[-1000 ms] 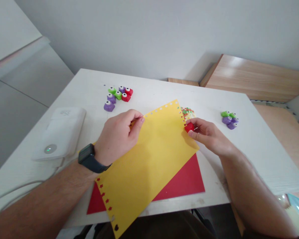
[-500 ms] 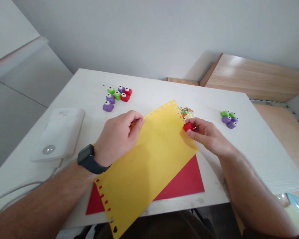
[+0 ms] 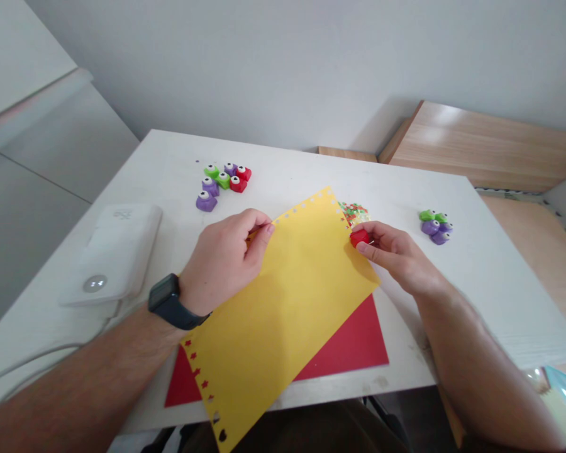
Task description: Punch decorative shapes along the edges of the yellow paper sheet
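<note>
A yellow sheet point(image 3: 287, 296) with small shapes punched along its edges is held tilted over a red sheet point(image 3: 346, 346). My left hand point(image 3: 231, 258) pinches its upper edge between thumb and fingers. At the right edge of the yellow sheet, my right hand point(image 3: 393, 255) grips a red punch point(image 3: 360, 238) between thumb and fingers; the paper's edge meets the punch. Just beyond that hand lies a pile of small coloured paper bits point(image 3: 355, 212).
Several green, purple and red punches point(image 3: 223, 180) stand at the back left of the white table point(image 3: 283, 167). Another green and purple group point(image 3: 436, 226) is at the right. A white device point(image 3: 113, 255) with a cable lies at the left.
The red punch and my right hand have shifted very slightly right along with the paper's edge. Both grips look the same.
</note>
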`<action>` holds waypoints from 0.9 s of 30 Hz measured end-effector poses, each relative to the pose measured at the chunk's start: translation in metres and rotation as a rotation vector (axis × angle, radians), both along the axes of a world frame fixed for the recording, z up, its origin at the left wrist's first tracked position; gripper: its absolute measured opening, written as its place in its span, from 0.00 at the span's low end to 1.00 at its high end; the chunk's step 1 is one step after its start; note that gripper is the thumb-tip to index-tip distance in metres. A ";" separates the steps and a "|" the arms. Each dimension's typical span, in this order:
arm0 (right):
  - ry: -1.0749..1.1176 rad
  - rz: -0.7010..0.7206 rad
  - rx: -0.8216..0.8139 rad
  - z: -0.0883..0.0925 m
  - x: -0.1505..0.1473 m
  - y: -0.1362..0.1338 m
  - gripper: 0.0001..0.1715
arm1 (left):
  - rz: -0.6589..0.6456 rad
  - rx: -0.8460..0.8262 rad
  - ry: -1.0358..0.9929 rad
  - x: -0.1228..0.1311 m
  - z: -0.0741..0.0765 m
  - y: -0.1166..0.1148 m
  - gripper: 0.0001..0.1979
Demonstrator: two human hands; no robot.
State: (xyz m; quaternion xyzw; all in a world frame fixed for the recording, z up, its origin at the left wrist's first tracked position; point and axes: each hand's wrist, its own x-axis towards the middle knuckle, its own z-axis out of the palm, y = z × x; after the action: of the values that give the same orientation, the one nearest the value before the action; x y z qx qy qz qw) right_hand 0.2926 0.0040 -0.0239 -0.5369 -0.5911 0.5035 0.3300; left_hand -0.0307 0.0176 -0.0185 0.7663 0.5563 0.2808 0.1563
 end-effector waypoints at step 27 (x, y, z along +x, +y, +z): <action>0.081 -0.074 0.007 0.001 -0.001 0.002 0.16 | 0.006 0.000 -0.014 -0.001 -0.001 0.001 0.09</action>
State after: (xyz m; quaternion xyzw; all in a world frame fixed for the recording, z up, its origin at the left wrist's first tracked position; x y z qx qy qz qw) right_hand 0.2921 0.0056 -0.0226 -0.5364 -0.5589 0.5102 0.3737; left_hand -0.0321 0.0187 -0.0197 0.7625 0.5576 0.2868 0.1594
